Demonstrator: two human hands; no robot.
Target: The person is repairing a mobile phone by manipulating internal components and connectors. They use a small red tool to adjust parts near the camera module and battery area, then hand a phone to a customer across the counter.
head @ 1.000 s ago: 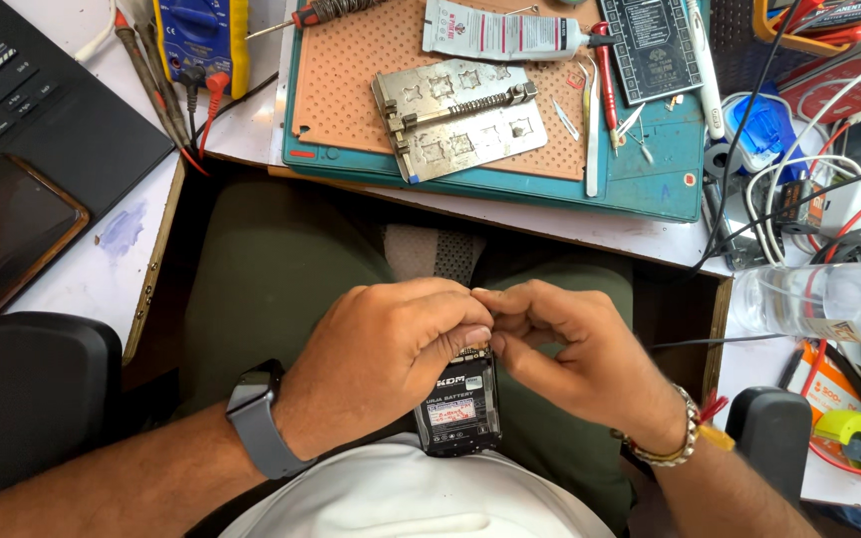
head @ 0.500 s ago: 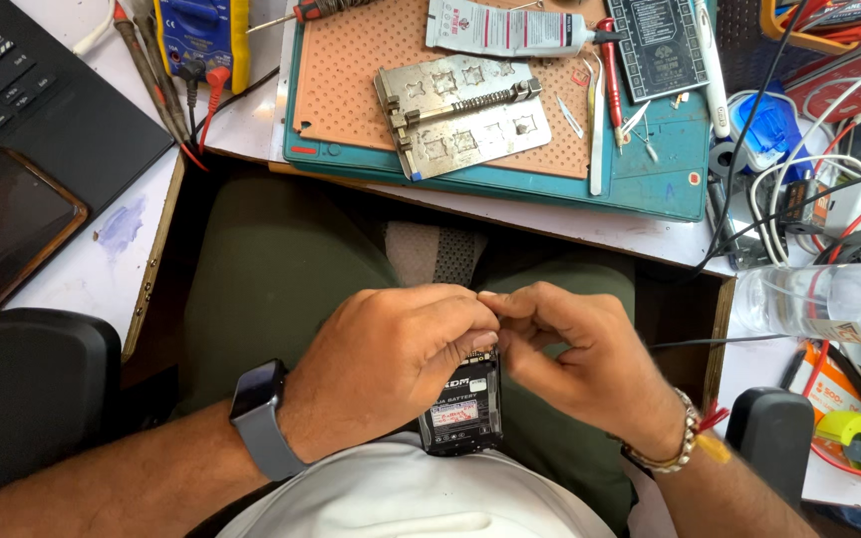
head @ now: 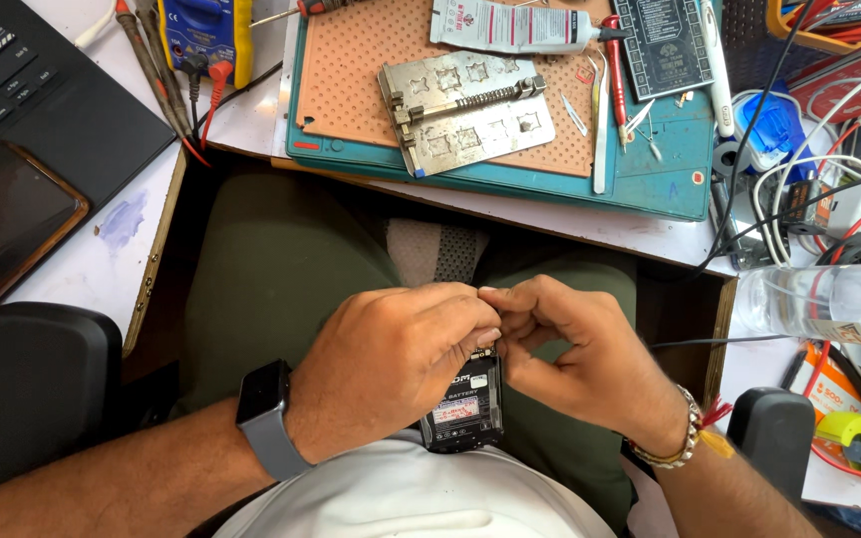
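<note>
Low in the centre of the frame, both hands close on a small opened phone (head: pixel 462 403) propped against the lap for steadiness: the left hand (head: pixel 391 364) cups its top edge, the right hand (head: pixel 570 349) pinches at the same spot, fingertips meeting. Above, a metal holding jig (head: pixel 465 112) rests on the teal work mat (head: pixel 650 184), within reach.

A white desk (head: pixel 72 269) with a wooden edge stands in daylight, 2 black chair armrests (head: pixel 32 389) below.
</note>
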